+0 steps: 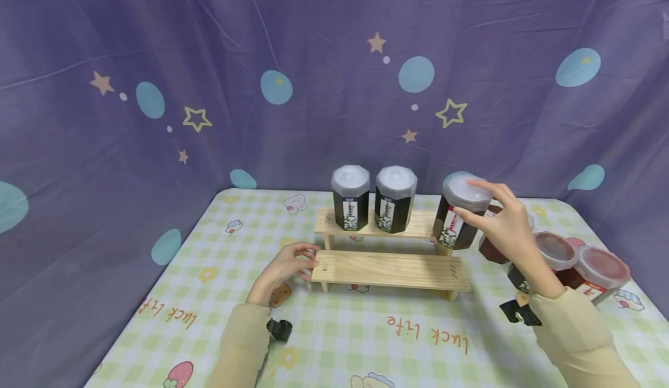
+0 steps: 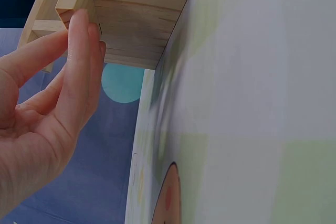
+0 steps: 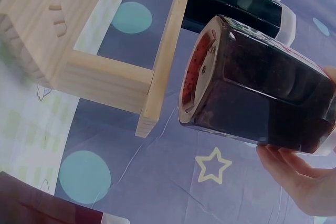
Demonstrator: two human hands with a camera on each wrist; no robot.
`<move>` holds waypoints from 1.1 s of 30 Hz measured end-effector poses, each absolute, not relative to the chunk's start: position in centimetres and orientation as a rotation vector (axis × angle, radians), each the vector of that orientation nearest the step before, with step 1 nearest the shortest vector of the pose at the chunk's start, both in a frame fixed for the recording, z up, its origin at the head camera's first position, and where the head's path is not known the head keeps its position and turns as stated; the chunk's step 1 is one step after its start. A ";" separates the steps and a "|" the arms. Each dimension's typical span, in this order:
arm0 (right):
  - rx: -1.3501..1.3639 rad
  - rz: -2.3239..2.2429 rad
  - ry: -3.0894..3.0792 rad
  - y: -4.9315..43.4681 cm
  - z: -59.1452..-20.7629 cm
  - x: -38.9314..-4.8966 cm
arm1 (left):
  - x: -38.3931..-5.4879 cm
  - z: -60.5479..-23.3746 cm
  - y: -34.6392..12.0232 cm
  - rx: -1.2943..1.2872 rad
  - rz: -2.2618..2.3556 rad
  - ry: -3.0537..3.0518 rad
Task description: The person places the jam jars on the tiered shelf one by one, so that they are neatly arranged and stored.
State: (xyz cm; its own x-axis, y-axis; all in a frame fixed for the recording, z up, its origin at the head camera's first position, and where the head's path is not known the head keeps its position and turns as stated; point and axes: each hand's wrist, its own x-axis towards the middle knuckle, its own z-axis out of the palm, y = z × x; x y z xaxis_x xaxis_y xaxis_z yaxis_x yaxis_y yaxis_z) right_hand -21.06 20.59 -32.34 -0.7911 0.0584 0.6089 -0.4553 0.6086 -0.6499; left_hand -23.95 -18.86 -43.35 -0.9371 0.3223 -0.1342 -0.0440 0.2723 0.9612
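Observation:
My right hand (image 1: 504, 222) grips a dark jar (image 1: 453, 225) by its whitish lid, thumb at the front and fingers over the far side. The jar is tilted at the right end of the upper step (image 1: 420, 223); in the right wrist view its base (image 3: 197, 72) shows apart from the wood. Two similar jars, a left one (image 1: 351, 208) and a middle one (image 1: 393, 211), stand upright on that step. My left hand (image 1: 284, 266) touches the left end of the lower step (image 1: 387, 269) of the wooden rack; in the left wrist view its fingertips (image 2: 79, 22) meet the board's corner.
Right of the rack stand several more jars, among them a reddish-lidded one (image 1: 601, 269) and one (image 1: 491, 248) partly behind my right hand. A checked cloth (image 1: 251, 225) covers the table. A purple starry curtain (image 1: 334, 115) hangs behind it.

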 end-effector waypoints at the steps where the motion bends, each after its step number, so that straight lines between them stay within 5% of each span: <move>1: 0.317 1.136 -2.240 20.5 -32.3 -21.2 | -24.0 -43.4 -18.9 0.255 1.710 2.244; 33: 0.382 1.152 -2.251 19.0 -32.9 -24.6 | -23.9 -43.4 -18.9 0.267 1.726 2.225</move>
